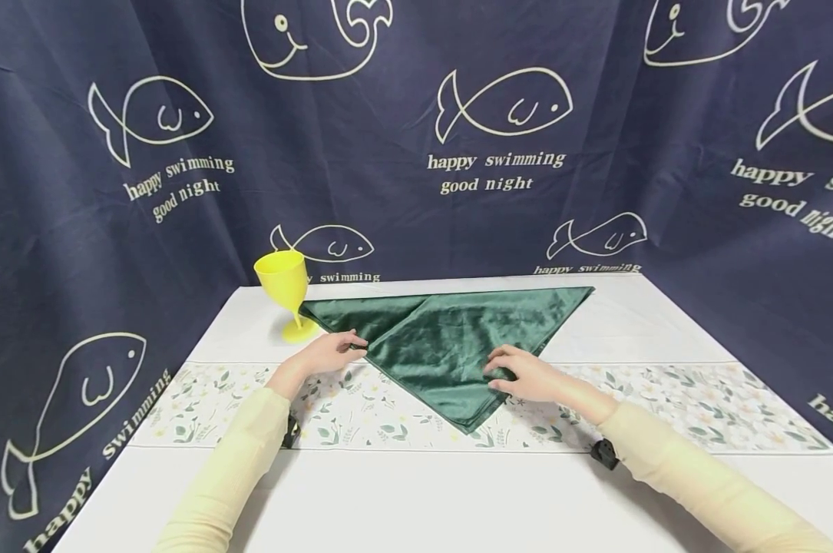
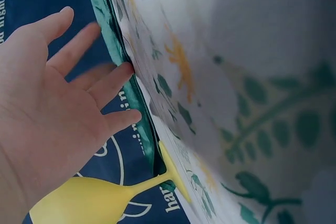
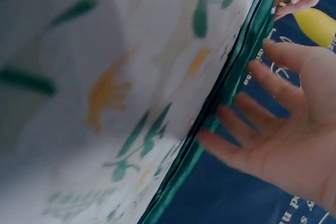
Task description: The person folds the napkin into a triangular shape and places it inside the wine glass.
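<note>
A dark green satiny cloth [image 1: 451, 346], folded into a triangle, lies on the table with one corner toward me and its long edge at the back. My left hand [image 1: 329, 353] is at the cloth's left slanting edge, its fingers spread and loosely bent in the left wrist view. At the right slanting edge is my right hand [image 1: 523, 375], fingers apart and holding nothing. In the right wrist view its fingertips [image 3: 207, 137] are close to the cloth's edge; I cannot tell whether they touch. A yellow goblet [image 1: 282, 280] stands upright just beyond my left hand.
The white table [image 1: 416, 491] carries a printed floral band [image 1: 236, 399] across its middle. Dark blue curtains [image 1: 402, 115] with fish drawings and lettering enclose the back and sides. The goblet stands close to the cloth's left corner.
</note>
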